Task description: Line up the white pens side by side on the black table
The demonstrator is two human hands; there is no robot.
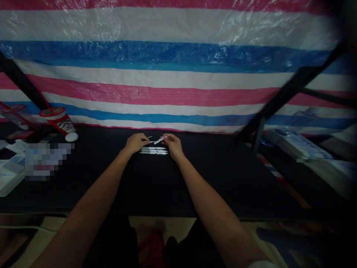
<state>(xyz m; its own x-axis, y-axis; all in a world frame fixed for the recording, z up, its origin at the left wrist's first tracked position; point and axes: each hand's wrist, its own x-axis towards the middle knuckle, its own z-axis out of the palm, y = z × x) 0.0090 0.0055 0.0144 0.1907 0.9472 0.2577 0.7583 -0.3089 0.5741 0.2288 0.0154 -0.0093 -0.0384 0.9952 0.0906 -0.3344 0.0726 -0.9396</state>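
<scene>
My left hand [136, 143] is closed, its fingertips pinching a slim pen part [151, 142] with a thin pale end pointing right. Whether this is a refill or another piece is too small to tell. Opposite it, my right hand [173, 144] grips a white pen barrel [158, 140], tilted down to the left. The ends of the two pieces are close to each other. On the black tabletop just below the hands, several white and silver pens [154, 150] lie side by side, pointing left to right.
A red cup with a straw [61, 121] stands at the back left, with a white egg-shaped object [71, 137] before it. White boxes [11, 171] sit at the left edge. Plastic-wrapped packs [298, 143] lie at right beyond a black metal frame [279, 100]. Striped sheeting [167, 78] hangs behind.
</scene>
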